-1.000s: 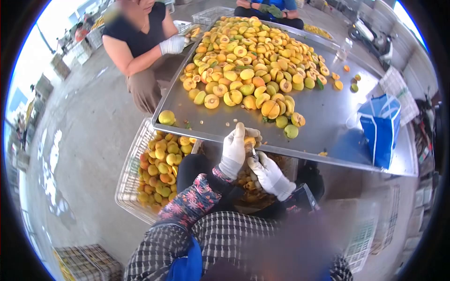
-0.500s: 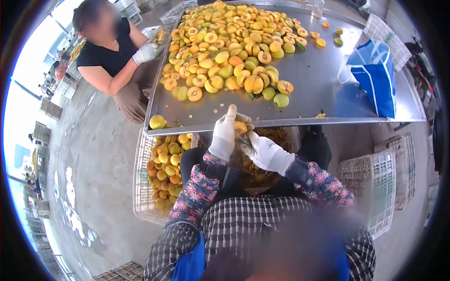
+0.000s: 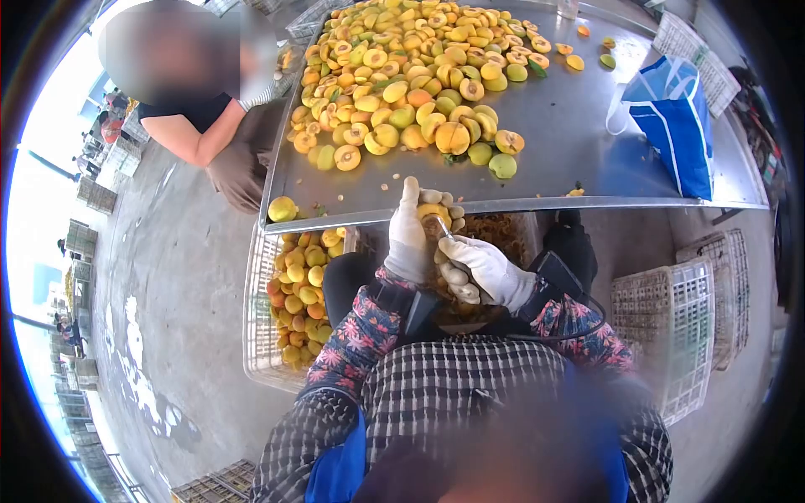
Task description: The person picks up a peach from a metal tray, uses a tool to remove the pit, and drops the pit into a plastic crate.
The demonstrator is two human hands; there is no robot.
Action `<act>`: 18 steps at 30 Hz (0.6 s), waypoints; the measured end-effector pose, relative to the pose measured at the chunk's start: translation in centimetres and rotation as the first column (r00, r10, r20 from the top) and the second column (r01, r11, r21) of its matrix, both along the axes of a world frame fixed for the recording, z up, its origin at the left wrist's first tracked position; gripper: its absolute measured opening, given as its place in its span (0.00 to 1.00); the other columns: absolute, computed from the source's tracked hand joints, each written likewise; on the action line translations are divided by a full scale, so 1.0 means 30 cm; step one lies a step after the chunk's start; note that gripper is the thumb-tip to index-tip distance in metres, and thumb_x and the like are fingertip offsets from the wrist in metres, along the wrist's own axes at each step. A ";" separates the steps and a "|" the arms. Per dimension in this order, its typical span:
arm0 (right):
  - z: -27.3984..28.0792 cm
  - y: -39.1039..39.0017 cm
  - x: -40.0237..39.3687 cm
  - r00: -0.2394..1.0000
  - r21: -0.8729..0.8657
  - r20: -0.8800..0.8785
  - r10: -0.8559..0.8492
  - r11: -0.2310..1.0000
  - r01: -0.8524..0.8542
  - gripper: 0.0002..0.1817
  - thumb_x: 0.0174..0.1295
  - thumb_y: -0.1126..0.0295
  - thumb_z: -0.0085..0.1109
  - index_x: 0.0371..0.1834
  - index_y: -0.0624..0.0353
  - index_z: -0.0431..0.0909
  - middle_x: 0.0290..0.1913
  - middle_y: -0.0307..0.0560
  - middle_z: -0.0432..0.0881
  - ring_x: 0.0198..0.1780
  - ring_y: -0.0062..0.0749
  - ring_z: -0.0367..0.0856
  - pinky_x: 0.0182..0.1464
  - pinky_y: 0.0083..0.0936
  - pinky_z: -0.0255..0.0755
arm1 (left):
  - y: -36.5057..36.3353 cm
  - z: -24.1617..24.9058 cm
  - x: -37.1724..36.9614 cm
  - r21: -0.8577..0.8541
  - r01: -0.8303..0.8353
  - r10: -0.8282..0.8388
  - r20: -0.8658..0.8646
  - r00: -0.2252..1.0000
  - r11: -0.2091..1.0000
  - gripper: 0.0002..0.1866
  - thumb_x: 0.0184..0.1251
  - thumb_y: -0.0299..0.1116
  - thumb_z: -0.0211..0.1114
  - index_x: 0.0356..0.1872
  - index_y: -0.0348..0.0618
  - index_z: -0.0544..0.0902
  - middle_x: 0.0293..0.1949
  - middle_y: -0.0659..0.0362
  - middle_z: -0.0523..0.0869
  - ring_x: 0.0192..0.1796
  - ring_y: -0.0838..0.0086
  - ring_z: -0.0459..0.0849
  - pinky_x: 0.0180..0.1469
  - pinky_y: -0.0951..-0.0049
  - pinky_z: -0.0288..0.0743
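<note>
Over the near edge of the metal table, my gloved left hand (image 3: 409,235) grips a yellow peach (image 3: 433,211), its fingers curled round the far side and the thumb pointing up. My right hand (image 3: 488,270), also in a white glove, is closed on a slim metal pitting knife (image 3: 443,226). The tip of the knife meets the cut side of the peach, and its handle is hidden in my fist. Below my hands, a crate holds brownish scraps (image 3: 496,239). Beyond them lies a large heap of peach halves (image 3: 394,92), many showing brown centres.
A white crate of peaches (image 3: 298,293) stands left under the table edge (image 3: 377,220). A blue and white bag (image 3: 675,138) sits on the table's right. Stacked white crates (image 3: 662,327) stand on the floor at right. Another person (image 3: 197,130) sits at the table's left side.
My right hand has turned, and the metal blade now shows against the peach's cut face. The peach has tilted towards me in my left hand. The other person has leaned forward.
</note>
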State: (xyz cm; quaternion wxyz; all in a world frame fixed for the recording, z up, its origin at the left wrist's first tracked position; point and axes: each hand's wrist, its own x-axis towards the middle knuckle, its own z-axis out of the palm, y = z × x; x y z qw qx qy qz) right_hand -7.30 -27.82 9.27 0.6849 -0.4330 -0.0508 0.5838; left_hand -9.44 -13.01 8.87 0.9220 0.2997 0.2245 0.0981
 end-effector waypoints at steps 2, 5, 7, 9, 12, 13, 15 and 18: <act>-0.004 -0.019 0.001 0.993 0.072 -0.120 0.014 0.997 -0.005 0.17 0.75 0.52 0.49 0.41 0.56 0.72 0.19 0.35 0.68 0.12 0.20 0.61 0.14 0.19 0.55 | -0.012 -0.019 0.004 0.068 0.005 -0.006 0.009 1.000 0.998 0.26 0.74 0.56 0.56 0.33 0.40 0.78 0.33 0.53 0.84 0.33 0.64 0.86 0.35 0.65 0.82; -0.015 -0.053 -0.005 0.968 0.142 -0.249 0.042 0.990 -0.006 0.19 0.76 0.51 0.46 0.40 0.56 0.72 0.18 0.34 0.65 0.12 0.20 0.60 0.14 0.19 0.53 | -0.019 -0.025 0.001 0.435 0.082 -0.075 -0.034 0.997 0.897 0.27 0.75 0.53 0.56 0.38 0.32 0.82 0.31 0.49 0.86 0.31 0.64 0.86 0.36 0.65 0.82; -0.022 -0.087 -0.011 0.969 0.158 -0.238 0.061 0.987 -0.023 0.19 0.76 0.51 0.45 0.40 0.55 0.72 0.17 0.34 0.65 0.12 0.20 0.60 0.14 0.19 0.53 | -0.035 -0.041 0.014 0.481 0.046 -0.007 -0.083 0.997 0.876 0.23 0.75 0.48 0.58 0.37 0.31 0.82 0.31 0.50 0.87 0.30 0.67 0.86 0.33 0.67 0.82; 0.002 -0.147 -0.017 0.980 0.153 -0.189 0.068 0.987 -0.039 0.17 0.77 0.53 0.44 0.40 0.54 0.72 0.17 0.34 0.65 0.12 0.20 0.61 0.15 0.19 0.56 | 0.052 -0.077 0.022 0.502 -0.015 0.046 -0.049 0.998 0.865 0.22 0.74 0.47 0.61 0.35 0.32 0.83 0.30 0.52 0.87 0.28 0.69 0.86 0.33 0.71 0.83; -0.018 -0.193 -0.013 0.912 -0.242 0.377 0.164 0.967 -0.074 0.17 0.76 0.55 0.46 0.50 0.59 0.74 0.19 0.36 0.70 0.15 0.20 0.68 0.19 0.22 0.63 | 0.210 -0.061 -0.057 0.647 -0.021 0.106 -0.092 0.990 0.762 0.21 0.73 0.45 0.62 0.37 0.32 0.84 0.31 0.53 0.87 0.29 0.71 0.86 0.34 0.73 0.82; -0.084 -0.213 -0.003 0.628 -0.427 0.698 0.345 0.904 -0.022 0.23 0.75 0.54 0.48 0.59 0.63 0.69 0.23 0.49 0.78 0.21 0.36 0.79 0.25 0.33 0.71 | 0.265 -0.056 -0.093 0.704 -0.069 0.171 -0.075 0.982 0.707 0.20 0.73 0.45 0.62 0.39 0.32 0.84 0.32 0.53 0.88 0.30 0.71 0.86 0.34 0.74 0.81; -0.165 -0.261 -0.004 0.177 -0.458 0.878 0.445 0.888 0.040 0.26 0.69 0.60 0.53 0.64 0.63 0.64 0.30 0.68 0.80 0.35 0.65 0.81 0.38 0.52 0.73 | 0.382 0.034 -0.168 0.840 0.117 0.266 -0.296 0.917 0.529 0.18 0.72 0.42 0.64 0.43 0.33 0.85 0.34 0.53 0.88 0.35 0.72 0.86 0.39 0.73 0.81; -0.171 -0.262 -0.005 0.145 -0.566 0.817 0.558 0.824 0.016 0.25 0.66 0.64 0.54 0.65 0.59 0.64 0.38 0.66 0.82 0.42 0.61 0.81 0.45 0.49 0.74 | 0.647 -0.109 -0.235 0.937 0.330 0.292 -0.287 0.913 -0.113 0.18 0.64 0.42 0.67 0.49 0.40 0.84 0.46 0.49 0.87 0.53 0.55 0.83 0.56 0.61 0.76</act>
